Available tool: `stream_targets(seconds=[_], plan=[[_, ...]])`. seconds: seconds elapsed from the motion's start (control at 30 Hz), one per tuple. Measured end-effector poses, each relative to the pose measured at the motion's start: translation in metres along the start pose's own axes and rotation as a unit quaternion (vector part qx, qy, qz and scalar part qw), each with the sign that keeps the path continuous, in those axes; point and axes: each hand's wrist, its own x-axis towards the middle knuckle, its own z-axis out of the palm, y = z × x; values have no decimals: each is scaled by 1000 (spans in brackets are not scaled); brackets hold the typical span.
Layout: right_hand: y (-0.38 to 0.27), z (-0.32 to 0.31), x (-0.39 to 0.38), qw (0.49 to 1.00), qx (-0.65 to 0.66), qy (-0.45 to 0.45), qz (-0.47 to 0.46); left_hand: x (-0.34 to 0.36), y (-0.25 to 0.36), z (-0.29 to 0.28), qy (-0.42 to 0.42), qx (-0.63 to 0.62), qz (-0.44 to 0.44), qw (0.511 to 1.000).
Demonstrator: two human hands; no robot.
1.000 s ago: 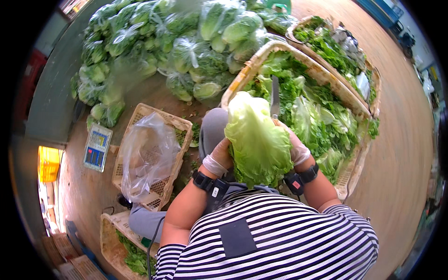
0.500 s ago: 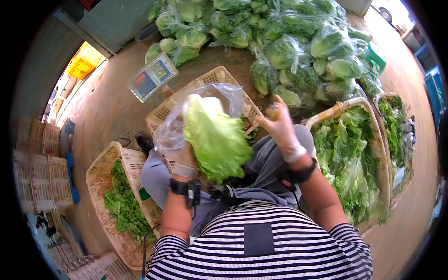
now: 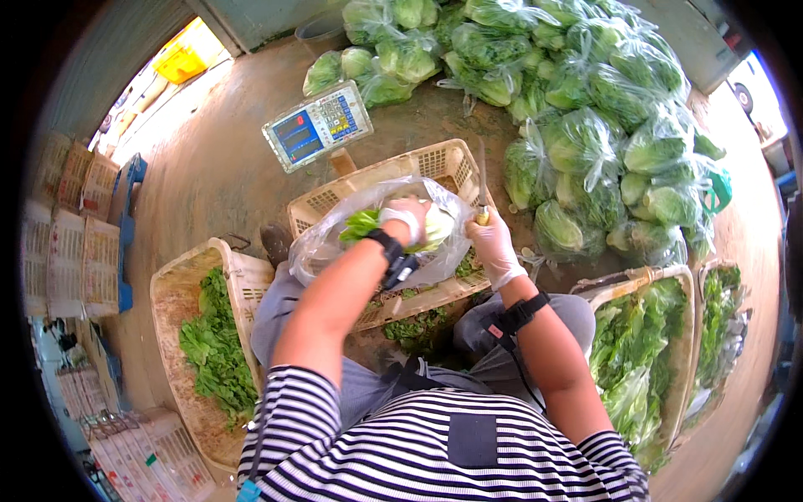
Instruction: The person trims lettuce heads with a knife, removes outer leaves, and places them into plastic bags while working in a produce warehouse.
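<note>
In front of me a clear plastic bag (image 3: 322, 244) lies spread open inside a cream plastic crate (image 3: 311, 211). My left hand (image 3: 405, 212), in a thin white glove, reaches into the bag and is closed on a head of lettuce (image 3: 437, 226). The leaves point left and the pale base lies to the right, partly hidden by the hand. At the crate's right side, my gloved right hand (image 3: 493, 244) grips a knife (image 3: 482, 214) by its yellowish handle. Its narrow blade points away from me.
A weighing scale's display panel (image 3: 317, 125) stands beyond the crate. Bagged lettuces (image 3: 585, 142) are heaped at the far right. Crates of leafy greens flank me, one left (image 3: 186, 335) and one right (image 3: 687, 335). Loose leaves (image 3: 418, 326) lie between my legs.
The lettuce, held up over my lap before, has moved forward into the bag with my left hand. My right hand still holds the knife. The view has shifted, too.
</note>
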Motion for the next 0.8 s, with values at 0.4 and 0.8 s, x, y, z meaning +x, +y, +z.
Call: stream_targets(seconds=[0.4,0.8], plan=[[10,-20,22,990,139,30,-2,-77,-116,133,-117,-113,30,986],[31,-102,7,991,-96,88,-37,-361,-227,164,502,-435,-322,675]])
